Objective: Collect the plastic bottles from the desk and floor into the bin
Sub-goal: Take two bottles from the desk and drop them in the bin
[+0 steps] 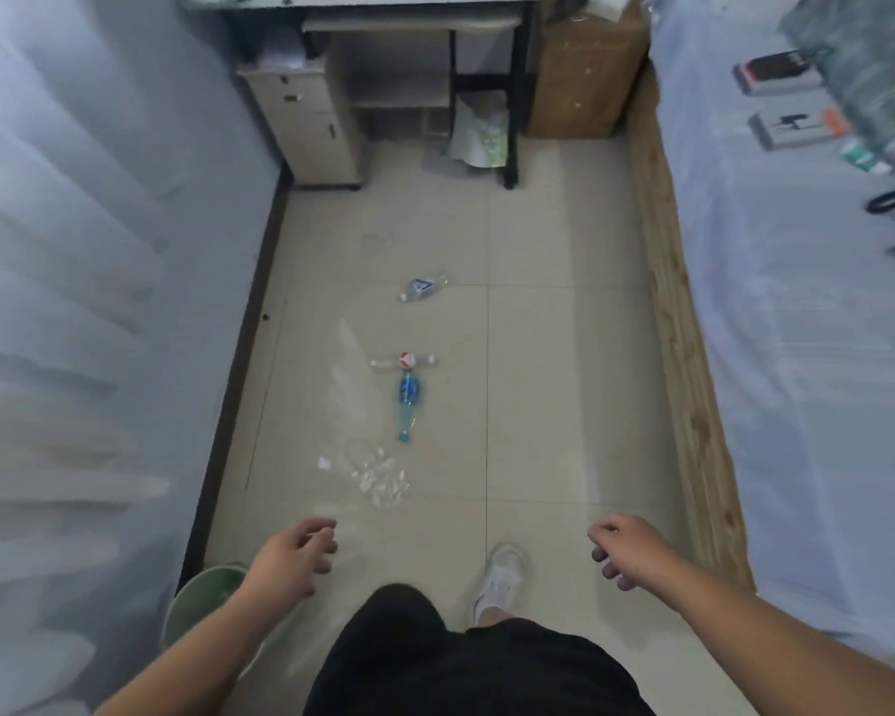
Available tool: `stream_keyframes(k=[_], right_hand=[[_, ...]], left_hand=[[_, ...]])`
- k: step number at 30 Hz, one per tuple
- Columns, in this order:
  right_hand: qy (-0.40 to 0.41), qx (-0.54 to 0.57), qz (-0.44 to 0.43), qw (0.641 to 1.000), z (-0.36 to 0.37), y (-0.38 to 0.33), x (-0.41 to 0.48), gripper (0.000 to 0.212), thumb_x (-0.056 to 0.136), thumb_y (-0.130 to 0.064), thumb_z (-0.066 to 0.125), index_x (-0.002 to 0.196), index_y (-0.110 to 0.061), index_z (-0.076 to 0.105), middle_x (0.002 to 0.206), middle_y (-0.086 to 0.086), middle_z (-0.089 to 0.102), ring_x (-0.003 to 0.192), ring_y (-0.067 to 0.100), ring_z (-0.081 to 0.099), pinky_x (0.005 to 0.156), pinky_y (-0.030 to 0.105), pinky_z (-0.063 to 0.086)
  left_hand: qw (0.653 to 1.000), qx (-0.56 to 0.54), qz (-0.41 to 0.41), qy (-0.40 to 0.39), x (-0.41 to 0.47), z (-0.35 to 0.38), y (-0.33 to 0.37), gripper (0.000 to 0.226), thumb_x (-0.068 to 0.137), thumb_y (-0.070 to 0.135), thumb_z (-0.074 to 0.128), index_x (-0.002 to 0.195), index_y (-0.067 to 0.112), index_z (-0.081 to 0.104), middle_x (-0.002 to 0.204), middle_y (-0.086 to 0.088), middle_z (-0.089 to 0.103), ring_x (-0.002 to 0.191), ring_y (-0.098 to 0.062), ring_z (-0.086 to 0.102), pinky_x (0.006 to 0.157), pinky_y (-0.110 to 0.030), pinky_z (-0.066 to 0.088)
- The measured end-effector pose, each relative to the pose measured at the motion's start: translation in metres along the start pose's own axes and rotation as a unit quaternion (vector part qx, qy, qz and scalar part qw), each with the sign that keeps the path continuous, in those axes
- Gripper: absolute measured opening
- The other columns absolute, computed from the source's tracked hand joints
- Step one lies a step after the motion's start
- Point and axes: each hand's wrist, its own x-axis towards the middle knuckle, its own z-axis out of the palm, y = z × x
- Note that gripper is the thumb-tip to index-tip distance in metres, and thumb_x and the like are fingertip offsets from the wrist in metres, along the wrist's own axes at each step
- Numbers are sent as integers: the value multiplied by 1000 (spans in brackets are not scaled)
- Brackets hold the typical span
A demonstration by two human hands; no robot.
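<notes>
The head camera looks down on a floor of pale, glossy square tiles (pixel 538 385), narrow between a gauzy, folded white curtain (pixel 73 302) along the left of the frame and a bed under a smooth pale blue sheet (pixel 796 364) on the right, edged by a grained wooden bed rail (pixel 685 328).

At the top stands a white-topped desk with black metal legs (pixel 512 95), a beige laminate drawer cabinet (pixel 306 126) at its left and a brown cardboard box (pixel 585 80) at its right.

Three plastic bottles lie on their sides in mid-frame. A clear bottle with a blue-and-white label (pixel 423 288) is farthest up. Below it, a clear bottle with a red-and-white label (pixel 404 360) lies crosswise. A blue-tinted slender bottle (pixel 408 405) points down the frame, its base touching or just beside the crosswise one. Lower left of these sits a crumpled piece of clear plastic (pixel 378 478).

A round green plastic bin (pixel 202 596) shows at the lower left, partly hidden by the left forearm.

The left hand (pixel 295 552) hangs just beside the bin, fingers loosely curled, gripping nothing visible. The right hand (pixel 621 547), at the lower right, droops with relaxed fingers and is empty. All the bottles lie above both hands, well apart from them, nearer the left. A white sneaker (pixel 502 576) stands between the hands.
</notes>
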Motion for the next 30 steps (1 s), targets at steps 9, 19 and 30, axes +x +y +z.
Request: stream_keyframes(k=[9, 19, 30], right_hand=[[44, 110, -79, 990, -92, -145, 58, 17, 81, -23, 58, 88, -12, 68, 77, 9, 66, 45, 18, 52, 44, 22, 37], [108, 119, -78, 984, -175, -246, 92, 12, 98, -22, 58, 100, -19, 69, 87, 10, 73, 56, 14, 60, 46, 27, 44], [70, 94, -32, 993, -261, -301, 168, 13, 101, -17, 57, 104, -15, 69, 85, 15, 72, 54, 19, 58, 46, 28, 42]], left_hand=[[999, 11, -28, -25, 57, 16, 92, 17, 102, 22, 55, 108, 22, 70, 99, -8, 73, 80, -27, 67, 56, -29, 45], [997, 27, 37, -63, 199, 2, 306, 17, 102, 21, 54, 111, 22, 68, 101, -5, 73, 83, -26, 67, 60, -30, 48], [991, 0, 126, -32, 302, -2, 566, 19, 102, 17, 52, 112, 19, 68, 105, -8, 73, 85, -25, 66, 65, -31, 48]])
